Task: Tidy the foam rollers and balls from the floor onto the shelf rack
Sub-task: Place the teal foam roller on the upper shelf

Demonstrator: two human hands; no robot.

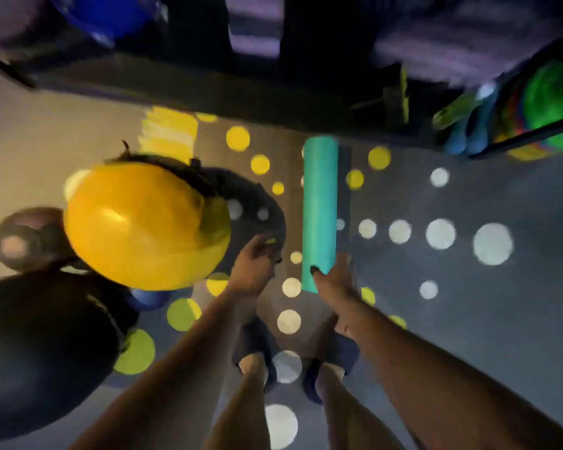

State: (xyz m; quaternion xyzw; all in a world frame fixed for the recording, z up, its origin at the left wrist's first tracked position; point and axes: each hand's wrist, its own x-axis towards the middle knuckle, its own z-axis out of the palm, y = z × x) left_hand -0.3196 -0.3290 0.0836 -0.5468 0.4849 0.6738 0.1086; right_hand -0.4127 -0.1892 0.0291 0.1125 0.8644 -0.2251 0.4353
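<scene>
The yellow ball [143,222] sat at left. The left hand [252,266] was too blurred to read. The teal foam roller [319,203] pointed at the shelf rack [208,89], and the right hand [337,279] wrapped its near end. It looked light and stiff, and would balance better held mid-length.

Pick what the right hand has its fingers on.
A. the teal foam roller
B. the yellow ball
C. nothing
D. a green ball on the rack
A: the right hand has its thumb and fingers round the near end of the teal foam roller, while the yellow ball is well off to its left.
</scene>
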